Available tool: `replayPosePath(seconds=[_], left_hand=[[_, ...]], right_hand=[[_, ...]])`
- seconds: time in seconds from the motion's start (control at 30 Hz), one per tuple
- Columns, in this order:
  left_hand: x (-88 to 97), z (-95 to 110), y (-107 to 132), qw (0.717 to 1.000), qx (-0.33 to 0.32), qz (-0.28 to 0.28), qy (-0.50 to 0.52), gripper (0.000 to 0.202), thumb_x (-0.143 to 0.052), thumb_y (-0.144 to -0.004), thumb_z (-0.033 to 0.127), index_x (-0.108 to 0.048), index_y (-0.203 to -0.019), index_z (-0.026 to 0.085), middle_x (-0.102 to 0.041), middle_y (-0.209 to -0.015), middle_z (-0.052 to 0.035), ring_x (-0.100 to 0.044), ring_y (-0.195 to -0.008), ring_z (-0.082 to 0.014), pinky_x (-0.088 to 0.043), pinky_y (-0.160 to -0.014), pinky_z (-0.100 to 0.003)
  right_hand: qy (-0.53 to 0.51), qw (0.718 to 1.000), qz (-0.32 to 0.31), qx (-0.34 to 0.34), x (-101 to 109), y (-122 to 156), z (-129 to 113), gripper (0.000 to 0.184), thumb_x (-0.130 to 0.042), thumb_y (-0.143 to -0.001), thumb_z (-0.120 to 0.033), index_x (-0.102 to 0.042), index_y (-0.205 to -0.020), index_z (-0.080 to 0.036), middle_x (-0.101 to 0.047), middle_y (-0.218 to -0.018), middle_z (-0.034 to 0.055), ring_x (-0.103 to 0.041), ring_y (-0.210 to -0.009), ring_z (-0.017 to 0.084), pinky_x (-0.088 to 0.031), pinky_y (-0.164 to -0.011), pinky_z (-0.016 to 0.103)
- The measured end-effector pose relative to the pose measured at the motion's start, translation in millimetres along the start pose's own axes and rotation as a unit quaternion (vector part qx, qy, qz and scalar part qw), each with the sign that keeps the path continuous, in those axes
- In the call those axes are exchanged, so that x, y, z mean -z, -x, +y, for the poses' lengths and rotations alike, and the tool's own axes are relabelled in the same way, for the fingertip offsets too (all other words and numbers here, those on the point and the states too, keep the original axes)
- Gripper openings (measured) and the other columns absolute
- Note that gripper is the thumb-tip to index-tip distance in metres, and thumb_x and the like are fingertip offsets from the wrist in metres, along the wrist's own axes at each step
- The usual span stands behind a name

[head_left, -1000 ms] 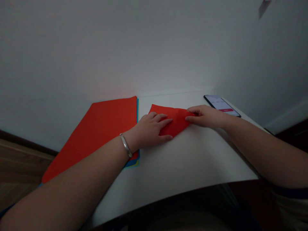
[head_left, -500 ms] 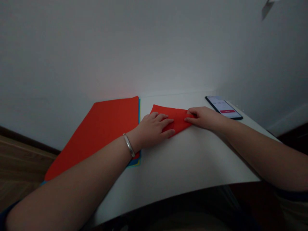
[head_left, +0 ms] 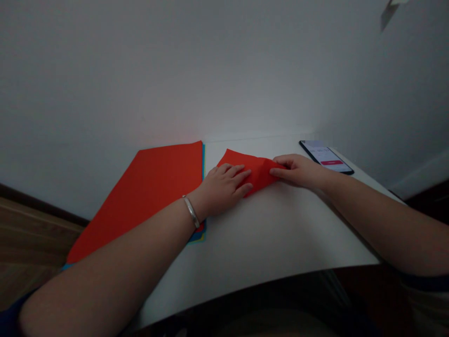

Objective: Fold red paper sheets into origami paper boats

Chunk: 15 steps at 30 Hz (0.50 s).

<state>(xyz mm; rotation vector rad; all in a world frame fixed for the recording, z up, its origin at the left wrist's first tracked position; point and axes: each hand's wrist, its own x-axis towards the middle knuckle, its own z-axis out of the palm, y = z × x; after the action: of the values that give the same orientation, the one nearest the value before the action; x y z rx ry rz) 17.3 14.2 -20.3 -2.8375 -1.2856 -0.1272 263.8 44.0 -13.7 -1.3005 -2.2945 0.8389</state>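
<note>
A folded piece of red paper [head_left: 257, 171] lies on the white table [head_left: 273, 238], partly covered by both hands. My left hand [head_left: 224, 187] rests flat on its left part, fingers spread, with a silver bangle on the wrist. At the paper's right end, my right hand [head_left: 296, 171] pinches the edge between thumb and fingers. The paper bulges slightly near that pinch. What lies under my left palm is hidden.
To the left, a stack of large coloured sheets [head_left: 154, 180] has red on top, with blue and yellow edges showing beneath. A phone [head_left: 326, 157] with a lit screen lies at the back right. A pale wall [head_left: 224, 70] rises behind the table.
The right end of the red paper is raised a little and now bends near my right hand. My left hand has stayed on the paper with only a slight shift.
</note>
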Motion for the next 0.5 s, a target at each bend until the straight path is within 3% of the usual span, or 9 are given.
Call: replayPosePath(seconds=[0.1,0.2,0.33,0.43,0.5], left_hand=[[-3.8,-2.2,0.0,1.0,0.012,-0.014,-0.006,0.068,-0.031,-0.098,0.059,-0.042,-0.149,0.014,-0.044,-0.152,-0.0144,-0.04,-0.136,-0.0333,-0.03,-0.113,-0.048],[-4.4,-2.9,1.0,0.999,0.012,-0.029,-0.019,0.072,-0.034,-0.096,0.062,-0.037,-0.151,0.014,-0.041,-0.154,-0.0144,-0.038,-0.139,-0.0328,-0.027,-0.114,-0.046],[0.1,-2.3,2.0,0.999,0.011,-0.039,-0.025,0.064,-0.03,-0.1,0.055,-0.039,-0.15,0.016,-0.042,-0.154,-0.0131,-0.039,-0.138,-0.0299,-0.028,-0.114,-0.044],[2.6,-1.8,1.1,0.998,-0.02,-0.043,-0.033,0.055,-0.021,-0.104,0.04,-0.045,-0.146,0.014,-0.045,-0.152,-0.0131,-0.039,-0.139,-0.0273,-0.027,-0.114,-0.044],[1.9,-1.6,0.0,0.998,-0.024,-0.038,-0.036,0.055,-0.019,-0.105,0.039,-0.045,-0.145,0.012,-0.045,-0.151,-0.0139,-0.04,-0.138,-0.0273,-0.027,-0.114,-0.044]], right_hand=[[-0.006,0.997,-0.082,-0.002,6.8,2.5,2.0,0.036,-0.052,-0.083,-0.054,-0.054,-0.067,-0.022,-0.046,-0.062,-0.0035,-0.041,-0.056,0.012,-0.03,-0.054,0.028],[0.021,0.99,-0.137,0.001,13.5,3.4,6.7,0.038,-0.056,-0.08,-0.054,-0.05,-0.061,-0.022,-0.041,-0.061,-0.004,-0.038,-0.057,0.012,-0.029,-0.055,0.028],[0.041,0.993,-0.105,-0.022,13.4,2.4,10.1,0.04,-0.054,-0.082,-0.054,-0.045,-0.06,-0.022,-0.036,-0.056,-0.0049,-0.033,-0.053,0.011,-0.026,-0.054,0.029],[0.056,0.996,-0.059,-0.032,7.5,0.0,8.7,0.039,-0.049,-0.086,-0.054,-0.046,-0.064,-0.022,-0.04,-0.058,-0.004,-0.036,-0.053,0.012,-0.027,-0.054,0.029],[0.088,0.995,-0.023,-0.03,3.3,-2.0,6.7,0.036,-0.049,-0.087,-0.052,-0.048,-0.065,-0.022,-0.046,-0.06,-0.0026,-0.041,-0.056,0.013,-0.028,-0.056,0.03]])
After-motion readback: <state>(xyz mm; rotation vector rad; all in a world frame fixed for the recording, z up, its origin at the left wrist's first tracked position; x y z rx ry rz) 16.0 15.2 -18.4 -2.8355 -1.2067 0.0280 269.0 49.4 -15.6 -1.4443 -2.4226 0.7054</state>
